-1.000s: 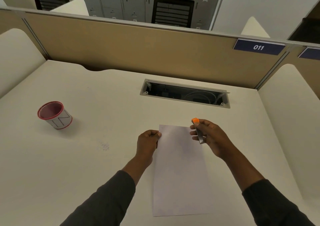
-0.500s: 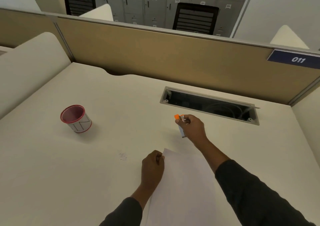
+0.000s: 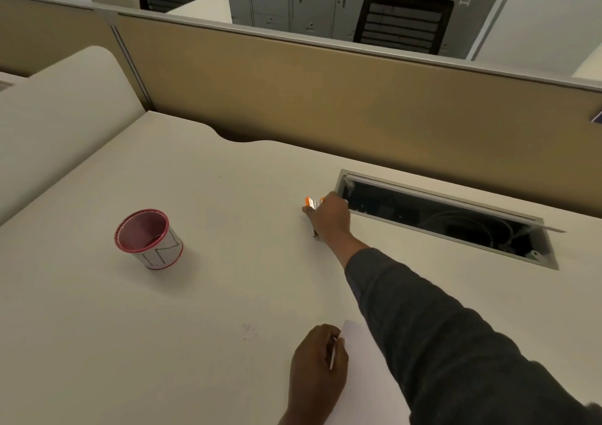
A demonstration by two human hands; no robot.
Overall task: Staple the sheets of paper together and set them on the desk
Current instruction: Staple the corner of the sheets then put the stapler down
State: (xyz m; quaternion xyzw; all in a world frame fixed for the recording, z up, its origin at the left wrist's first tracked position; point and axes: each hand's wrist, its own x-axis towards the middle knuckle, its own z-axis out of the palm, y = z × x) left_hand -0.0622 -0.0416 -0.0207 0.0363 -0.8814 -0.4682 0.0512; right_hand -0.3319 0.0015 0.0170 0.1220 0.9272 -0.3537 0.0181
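White sheets of paper (image 3: 365, 369) lie on the desk (image 3: 202, 294) at the bottom of the view, partly hidden by my right sleeve. My left hand (image 3: 317, 369) pinches their top left corner. My right hand (image 3: 329, 218) is stretched out far over the desk, just left of the cable slot, closed around a small stapler (image 3: 313, 202) with orange and silver ends. The stapler's lower tip touches or nearly touches the desk surface.
A pink-rimmed white cup (image 3: 148, 239) stands on the left of the desk. An open cable slot (image 3: 446, 218) is sunk into the desk at the right. A tan partition (image 3: 325, 99) runs along the back, with a white side divider (image 3: 58, 105) at left.
My right hand has carried the stapler away from the paper's top edge, forward and left toward the cable slot. The view has swung left. My left hand stays on the paper's corner.
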